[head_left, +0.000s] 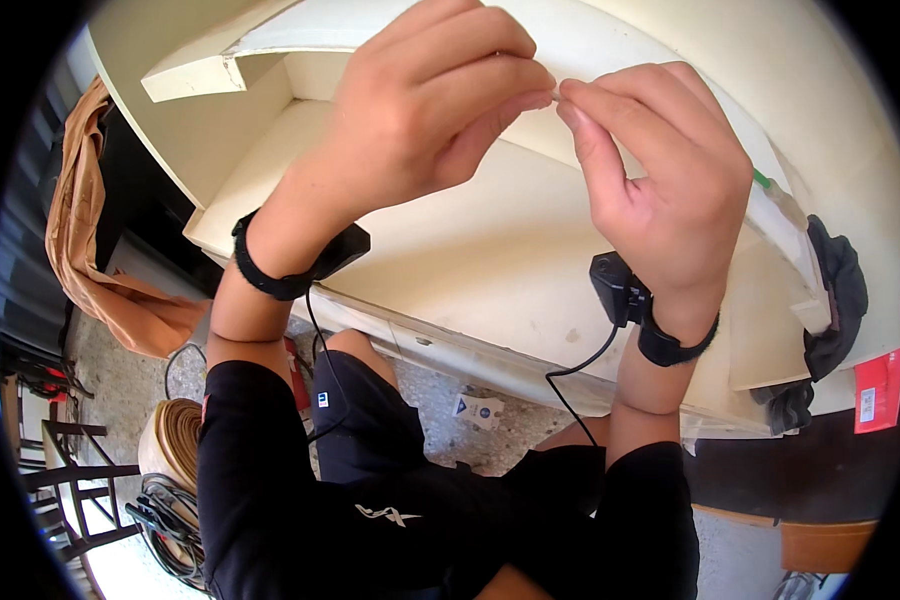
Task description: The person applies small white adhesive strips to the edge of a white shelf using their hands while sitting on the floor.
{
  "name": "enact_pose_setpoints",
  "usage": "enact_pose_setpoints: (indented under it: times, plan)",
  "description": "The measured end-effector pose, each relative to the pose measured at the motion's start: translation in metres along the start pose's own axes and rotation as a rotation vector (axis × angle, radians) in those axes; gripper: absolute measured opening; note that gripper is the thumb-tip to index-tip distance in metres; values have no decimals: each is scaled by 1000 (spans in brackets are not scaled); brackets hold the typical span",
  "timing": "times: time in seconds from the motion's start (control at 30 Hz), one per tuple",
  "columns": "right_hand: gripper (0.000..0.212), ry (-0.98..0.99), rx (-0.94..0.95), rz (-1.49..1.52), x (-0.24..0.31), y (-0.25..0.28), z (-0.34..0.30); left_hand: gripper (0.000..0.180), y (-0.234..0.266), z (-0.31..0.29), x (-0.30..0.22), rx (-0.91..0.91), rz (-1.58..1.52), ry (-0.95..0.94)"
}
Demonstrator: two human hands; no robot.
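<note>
Left hand: raised close to the view, thumb and forefinger pinched narrow, the other fingers curled behind; the tips appear to hold one end of a tiny pale sliver.
Right hand: facing the left, thumb and forefinger likewise closed to a narrow pinch, apparently on the sliver's other end.
Pale sliver: between the two sets of fingertips, up in front of the cream surface; mostly covered, and too small to identify.
Slip risk: so little shows past the tips that a slight loosening of either pinch could let it go; pulling the hands apart unevenly might also snatch it from one side.
Cream surface: pale like the sliver, so a dropped piece could be hard to spot against it.
Speckled floor: visible beyond the surface's near edge; a piece falling on that side could be lost in the mottled pattern.
Cables: the left cable and right cable hang in curves from the wrist boxes; a snag as an arm turns could jerk the pinch.
Dark cloth: bunched at the right, near a red packet; a wide swing of the right arm might brush it.
</note>
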State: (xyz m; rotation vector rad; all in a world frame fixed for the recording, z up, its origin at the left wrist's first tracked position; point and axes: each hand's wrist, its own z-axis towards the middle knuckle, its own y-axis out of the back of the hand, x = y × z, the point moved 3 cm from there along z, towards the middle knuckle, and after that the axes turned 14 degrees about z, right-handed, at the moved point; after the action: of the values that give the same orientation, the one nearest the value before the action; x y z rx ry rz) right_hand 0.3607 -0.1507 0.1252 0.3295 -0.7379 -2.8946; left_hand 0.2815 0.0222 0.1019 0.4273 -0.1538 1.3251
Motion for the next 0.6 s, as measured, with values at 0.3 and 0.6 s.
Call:
enact_pose_setpoints:
  times: [0.3, 0.6]
  plan:
    - [6, -237, 47, 18, 7, 5, 5, 9, 10, 15, 3, 165, -233, 123]
    - [13, -152, -37, 53, 3, -7, 3, 14, 10, 4, 7, 31, -58, -2]
